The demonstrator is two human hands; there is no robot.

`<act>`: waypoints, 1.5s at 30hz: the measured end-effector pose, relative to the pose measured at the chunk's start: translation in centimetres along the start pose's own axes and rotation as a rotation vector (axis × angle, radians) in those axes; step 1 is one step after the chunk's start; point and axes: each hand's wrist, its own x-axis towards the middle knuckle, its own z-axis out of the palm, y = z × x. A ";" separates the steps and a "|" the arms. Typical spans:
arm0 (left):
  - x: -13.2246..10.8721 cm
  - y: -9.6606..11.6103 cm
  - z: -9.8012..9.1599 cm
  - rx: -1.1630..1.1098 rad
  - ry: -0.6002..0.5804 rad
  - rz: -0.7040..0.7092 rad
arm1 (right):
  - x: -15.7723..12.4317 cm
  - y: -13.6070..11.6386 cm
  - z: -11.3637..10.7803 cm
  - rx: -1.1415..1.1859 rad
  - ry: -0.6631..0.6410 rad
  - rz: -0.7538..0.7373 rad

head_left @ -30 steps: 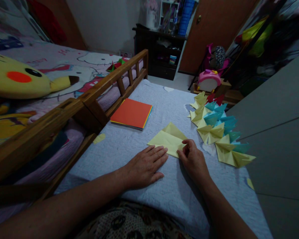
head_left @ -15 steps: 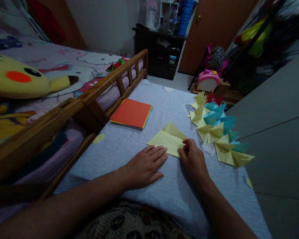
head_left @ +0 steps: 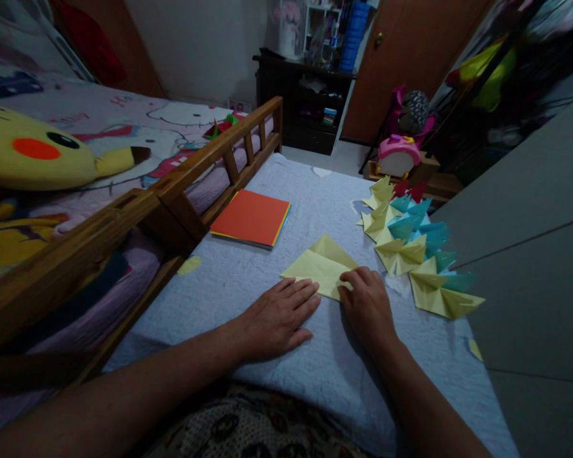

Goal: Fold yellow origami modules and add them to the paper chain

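A sheet of pale yellow paper (head_left: 321,263), folded to a point at its far side, lies on the light blue bed cover (head_left: 325,197) before me. My left hand (head_left: 279,318) rests flat with its fingers stretched out, the fingertips on the paper's near left edge. At the near right edge my right hand (head_left: 367,305) has thumb and forefinger pinched on the paper. Its fingers and knuckles cover that corner. Farther left lies a stack of coloured paper squares (head_left: 252,217), an orange one on top.
Rows of folded yellow (head_left: 401,254) and blue paper pieces (head_left: 407,219) stand at the right. A wooden bed rail (head_left: 224,143) runs along the left, with a yellow plush toy (head_left: 33,149) beyond it. A pale panel (head_left: 535,254) borders the right side.
My right hand's thumb and forefinger have shifted slightly left along the paper's near edge, with the forefinger now lower. My left hand stays in place.
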 end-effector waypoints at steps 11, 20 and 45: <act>0.1 0.1 -0.1 -0.019 0.003 -0.018 | -0.7 -2.0 0.2 0.232 -0.140 -0.293; -1.1 -1.5 -0.7 0.010 0.146 -0.102 | -0.1 -2.8 -0.3 0.088 -0.276 -0.331; -0.1 -4.4 -1.3 -0.204 0.224 -0.480 | 2.7 -4.6 -0.1 -0.240 -0.525 -0.328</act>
